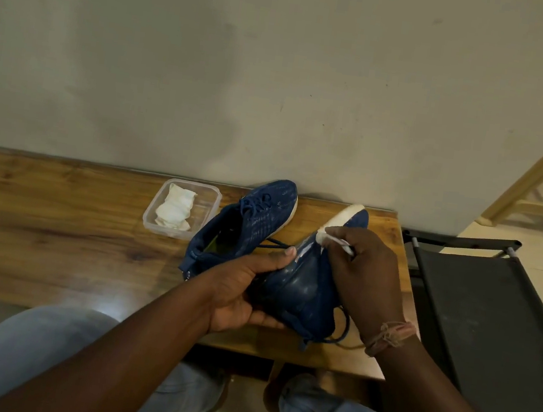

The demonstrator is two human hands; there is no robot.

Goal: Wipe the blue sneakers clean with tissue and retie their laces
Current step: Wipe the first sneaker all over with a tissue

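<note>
Left hand [245, 292] grips the held sneaker [304, 289]; right hand [368, 274] pinches tissue [328, 239] on it. Dangling lace [343, 329], probably loose, could snag and drag.

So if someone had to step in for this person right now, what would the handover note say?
Left hand: grips the held sneaker at its heel end, tipped on its side above the table.
Right hand: pinches a tissue against that sneaker near the sole.
Other sneaker: lies on the table, laces loose.
Spare tissues: in the clear tub beside it.
Done: wiping of the held sneaker is under way.
Left: finish wiping; whether the other is wiped I cannot tell; retie both sets of laces.
</note>
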